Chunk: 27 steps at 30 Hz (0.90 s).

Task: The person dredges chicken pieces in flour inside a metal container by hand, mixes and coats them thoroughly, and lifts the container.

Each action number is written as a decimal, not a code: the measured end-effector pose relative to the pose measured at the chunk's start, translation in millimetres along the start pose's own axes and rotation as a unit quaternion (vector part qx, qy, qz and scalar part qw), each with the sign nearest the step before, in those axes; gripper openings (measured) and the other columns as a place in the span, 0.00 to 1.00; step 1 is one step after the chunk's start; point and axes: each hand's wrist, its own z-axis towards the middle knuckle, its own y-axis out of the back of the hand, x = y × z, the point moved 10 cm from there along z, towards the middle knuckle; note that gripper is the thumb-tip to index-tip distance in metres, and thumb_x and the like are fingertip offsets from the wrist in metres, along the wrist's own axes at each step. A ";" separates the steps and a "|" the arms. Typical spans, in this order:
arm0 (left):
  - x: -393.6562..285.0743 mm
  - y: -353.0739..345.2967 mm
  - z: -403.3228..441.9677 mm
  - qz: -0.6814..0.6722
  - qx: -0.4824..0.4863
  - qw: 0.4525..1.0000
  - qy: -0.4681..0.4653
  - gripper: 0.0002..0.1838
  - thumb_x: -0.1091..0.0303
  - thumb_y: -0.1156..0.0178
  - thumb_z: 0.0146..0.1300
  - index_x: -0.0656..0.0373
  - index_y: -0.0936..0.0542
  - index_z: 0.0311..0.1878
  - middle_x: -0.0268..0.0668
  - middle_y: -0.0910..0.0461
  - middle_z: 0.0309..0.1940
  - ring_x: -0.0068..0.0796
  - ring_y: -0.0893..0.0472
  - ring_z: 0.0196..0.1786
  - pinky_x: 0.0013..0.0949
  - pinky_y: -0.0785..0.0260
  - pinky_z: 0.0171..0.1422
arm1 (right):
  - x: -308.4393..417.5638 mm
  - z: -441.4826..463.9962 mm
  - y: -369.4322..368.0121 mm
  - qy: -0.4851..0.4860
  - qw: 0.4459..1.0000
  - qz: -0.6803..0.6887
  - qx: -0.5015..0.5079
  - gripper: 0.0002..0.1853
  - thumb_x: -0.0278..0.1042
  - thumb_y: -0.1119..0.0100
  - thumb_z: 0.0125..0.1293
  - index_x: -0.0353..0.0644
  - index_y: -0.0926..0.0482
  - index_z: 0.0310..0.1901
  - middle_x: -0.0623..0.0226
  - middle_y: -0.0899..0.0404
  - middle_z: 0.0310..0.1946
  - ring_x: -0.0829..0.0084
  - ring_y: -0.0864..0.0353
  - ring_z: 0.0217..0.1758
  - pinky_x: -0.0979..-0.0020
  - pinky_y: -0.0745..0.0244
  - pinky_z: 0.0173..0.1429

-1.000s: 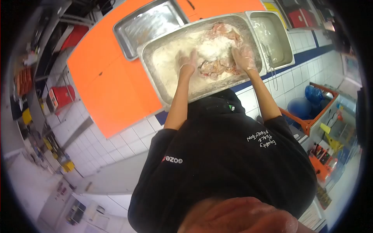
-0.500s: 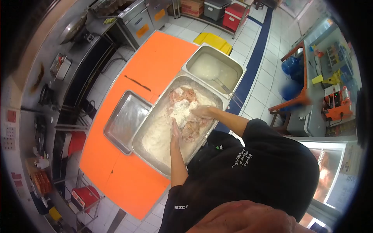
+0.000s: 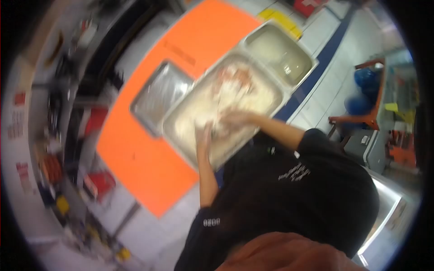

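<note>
A deep metal pan [image 3: 169,121] on the orange table holds pale flour [image 3: 184,125] and raw meat pieces [image 3: 237,77], which look like chicken, partly coated in white. My left hand [image 3: 204,135], dusted with flour, is inside the pan near its front left, fingers stretched away from me. To its right, my right hand [image 3: 237,118] reaches in over the flour and coated pieces, with its fingers extended toward the left hand. Motion blur softens both hands. Some pieces below the right hand are partly hidden.
Behind the flour pan stands a second metal pan [image 3: 313,63] of cloudy liquid. A shallow metal tray [image 3: 143,97] lies left on the orange table [image 3: 135,158]. A yellow lid [image 3: 282,22] shows beyond, and blue round containers [image 3: 361,104] stand at the right.
The view has tilted and shifted, moving the table and pans up and right in the picture. My hands have come closer together, toward the near side of the flour pan.
</note>
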 end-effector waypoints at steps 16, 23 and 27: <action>24.7 0.9 101.1 -0.085 -0.032 0.987 0.134 0.47 0.27 0.60 0.75 0.60 0.33 0.78 0.47 0.24 0.69 0.44 0.18 0.63 0.44 0.35 0.75 | 56.9 -6.4 222.0 -0.101 0.896 -0.257 -0.347 0.38 0.63 0.44 0.66 0.30 0.18 0.58 0.35 0.17 0.55 0.44 0.15 0.57 0.51 0.23 0.63; 0.6 -30.4 117.7 -0.264 0.052 0.949 0.165 0.38 0.32 0.57 0.77 0.53 0.27 0.73 0.43 0.16 0.57 0.39 0.14 0.50 0.54 0.21 0.54 | 38.5 24.4 217.3 -0.179 0.937 -0.223 -0.200 0.45 0.73 0.56 0.71 0.31 0.18 0.61 0.40 0.19 0.63 0.46 0.22 0.69 0.56 0.33 0.74; 3.8 -34.4 128.8 -0.257 0.074 0.944 0.194 0.39 0.31 0.58 0.77 0.51 0.31 0.77 0.45 0.21 0.65 0.44 0.17 0.59 0.58 0.23 0.56 | -0.4 36.8 198.6 -0.167 0.975 -0.073 -0.130 0.50 0.76 0.54 0.70 0.38 0.33 0.77 0.48 0.34 0.78 0.50 0.39 0.82 0.51 0.46 0.83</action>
